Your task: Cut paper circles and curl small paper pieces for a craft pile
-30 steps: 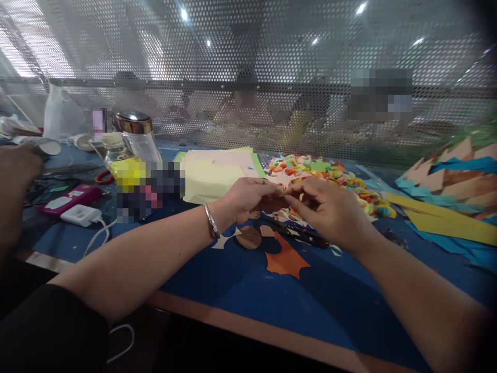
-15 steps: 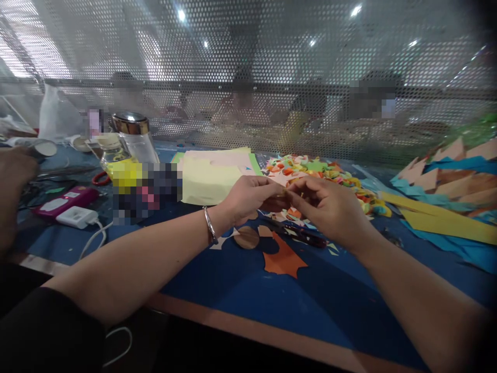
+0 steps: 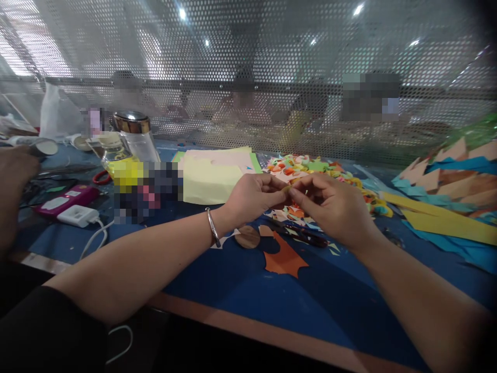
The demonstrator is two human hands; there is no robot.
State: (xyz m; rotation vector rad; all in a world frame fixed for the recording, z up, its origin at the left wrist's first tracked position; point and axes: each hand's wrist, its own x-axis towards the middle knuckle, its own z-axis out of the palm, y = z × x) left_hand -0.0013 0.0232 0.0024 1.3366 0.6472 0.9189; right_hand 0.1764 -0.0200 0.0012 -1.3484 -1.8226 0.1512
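Observation:
My left hand (image 3: 258,198), with a silver bangle at its wrist, has thumb and fingers pressed together. Its fingertips meet those of my right hand (image 3: 330,207), which is also pinched. Between them is a tiny yellowish thing, too small to make out. Behind the hands lies a heap of colourful paper pieces (image 3: 314,165). Just below them are dark-handled scissors (image 3: 316,239), partly covered. An orange paper scrap (image 3: 286,259) with a round cut-out and a round wooden disc (image 3: 247,237) rest on the blue table (image 3: 233,285).
Stacked pale paper sheets (image 3: 205,181) lie behind my left hand. Further left stand a lidded bottle (image 3: 135,134), a yellow bottle (image 3: 124,168) and a magenta power strip (image 3: 66,201). Another person's hand (image 3: 15,171) is at the far left. Yellow paper (image 3: 446,220) lies right. A perforated screen (image 3: 233,62) rises behind.
The fingers of both hands have shifted slightly at their meeting point, with the left thumb a little lower. Both hands stay together in nearly the same place.

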